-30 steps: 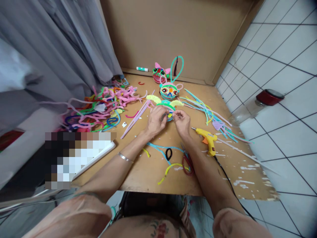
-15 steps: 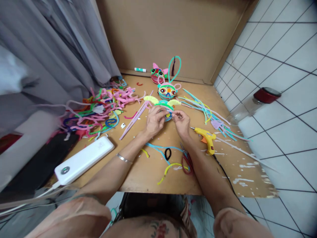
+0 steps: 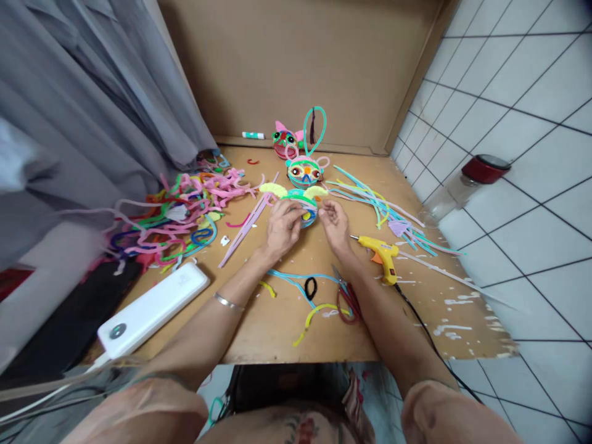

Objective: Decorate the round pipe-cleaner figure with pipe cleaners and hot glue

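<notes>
A round animal head [image 3: 311,217] made of pipe cleaners, blue and green with pale yellow ears, lies on the wooden table in front of me. My left hand [image 3: 283,229] has its fingers closed on the near left side of this head and covers part of it. Just off the head's right side is my right hand [image 3: 335,226], its fingers curled inward with the tips close together. Whether anything small is between those fingertips cannot be made out. Behind stands a finished-looking pipe-cleaner head [image 3: 305,172] with pink round ears and big eyes.
A yellow glue gun [image 3: 382,256] lies right of my right forearm, its cord trailing off the edge. Red-handled scissors [image 3: 348,303] rest beside that forearm. At left are a tangled pipe-cleaner pile [image 3: 203,203] and a white power bank [image 3: 152,308]. Loose pipe cleaners [image 3: 383,209] spread at right.
My right hand has drawn back slightly from the head, leaving a gap. My left hand stays on it. The whole view has shifted a little.
</notes>
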Demonstrator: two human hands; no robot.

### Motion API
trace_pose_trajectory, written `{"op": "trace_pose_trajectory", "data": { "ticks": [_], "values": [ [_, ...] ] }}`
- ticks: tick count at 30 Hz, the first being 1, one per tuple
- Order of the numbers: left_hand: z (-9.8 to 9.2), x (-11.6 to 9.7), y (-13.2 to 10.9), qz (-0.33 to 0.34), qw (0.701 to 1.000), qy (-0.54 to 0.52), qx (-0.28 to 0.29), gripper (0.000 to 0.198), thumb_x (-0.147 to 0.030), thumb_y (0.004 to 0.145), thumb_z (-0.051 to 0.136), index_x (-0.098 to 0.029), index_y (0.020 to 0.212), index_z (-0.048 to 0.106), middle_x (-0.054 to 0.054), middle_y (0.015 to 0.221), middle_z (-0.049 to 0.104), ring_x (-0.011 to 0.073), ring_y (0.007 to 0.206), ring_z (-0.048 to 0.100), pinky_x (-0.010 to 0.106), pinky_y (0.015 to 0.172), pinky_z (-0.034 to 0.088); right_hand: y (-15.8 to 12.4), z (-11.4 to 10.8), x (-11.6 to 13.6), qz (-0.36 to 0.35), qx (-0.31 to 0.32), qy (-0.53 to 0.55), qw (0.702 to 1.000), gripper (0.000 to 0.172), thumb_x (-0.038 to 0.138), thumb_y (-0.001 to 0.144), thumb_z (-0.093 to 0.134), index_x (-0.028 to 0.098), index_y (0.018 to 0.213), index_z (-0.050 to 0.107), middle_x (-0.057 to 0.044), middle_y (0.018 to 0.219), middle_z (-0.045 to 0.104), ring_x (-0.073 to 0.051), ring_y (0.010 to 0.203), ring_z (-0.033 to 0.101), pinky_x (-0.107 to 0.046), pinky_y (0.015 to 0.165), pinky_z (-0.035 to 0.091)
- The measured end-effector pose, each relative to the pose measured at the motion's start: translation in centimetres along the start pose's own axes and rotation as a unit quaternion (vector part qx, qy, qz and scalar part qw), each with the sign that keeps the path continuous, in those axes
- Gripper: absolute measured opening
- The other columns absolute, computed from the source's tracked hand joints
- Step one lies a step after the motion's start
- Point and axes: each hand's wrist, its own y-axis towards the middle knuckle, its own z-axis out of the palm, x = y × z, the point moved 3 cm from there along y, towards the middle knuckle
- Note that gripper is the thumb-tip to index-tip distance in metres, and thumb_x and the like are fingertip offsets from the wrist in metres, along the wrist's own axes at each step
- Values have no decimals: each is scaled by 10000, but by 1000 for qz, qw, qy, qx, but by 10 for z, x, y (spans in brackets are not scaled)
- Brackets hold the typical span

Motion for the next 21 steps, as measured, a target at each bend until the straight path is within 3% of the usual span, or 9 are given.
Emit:
{"op": "trace_pose_trajectory", "data": {
  "ticks": [4, 6, 11, 15, 21],
  "values": [
    [-1, 0, 0, 1, 1000, -11, -3, 234, -164, 854, 493, -190, 937, 710, 83, 987, 665, 216, 987, 583, 407, 900, 477, 1, 9, 3, 21, 38, 70, 997, 721, 386, 632, 783, 258, 1279, 494, -86, 1387, 556, -254, 1271, 537, -412, 1074, 443],
    [-2, 0, 0, -2, 1000, -17, -4, 224, -167, 857, 498, -192, 935, 706, 83, 990, 662, 216, 988, 583, 406, 902, 474, 1, 13, 3, 26, 63, 89, 994, 777, 385, 593, 816, 263, 1288, 492, -82, 1412, 538, -264, 1319, 499, -423, 1110, 413],
    [-3, 0, 1, -16, 999, -36, -12, 207, -179, 874, 490, -193, 935, 687, 81, 974, 654, 213, 975, 583, 398, 894, 474, 0, 12, 2, 45, 73, 107, 991, 643, 439, 611, 809, 255, 1178, 566, -71, 1310, 610, -258, 1217, 576, -438, 1067, 449],
    [-5, -2, 1, -40, 998, -41, -22, 192, -170, 864, 490, -188, 983, 640, 88, 1016, 632, 211, 994, 577, 395, 912, 480, -2, 11, 7, 37, 42, 90, 994, 465, 415, 636, 777, 248, 1029, 592, -35, 1112, 664, -210, 1077, 621, -386, 994, 486],
    [-9, -4, 2, -48, 997, -33, -42, 116, -198, 844, 547, -181, 944, 604, 106, 1084, 591, 222, 1057, 561, 403, 968, 468, -5, 13, 12, 45, 24, 85, 995, 295, 387, 652, 706, 235, 865, 570, -1, 930, 644, -163, 814, 634, -323, 804, 526]
  ]
}}
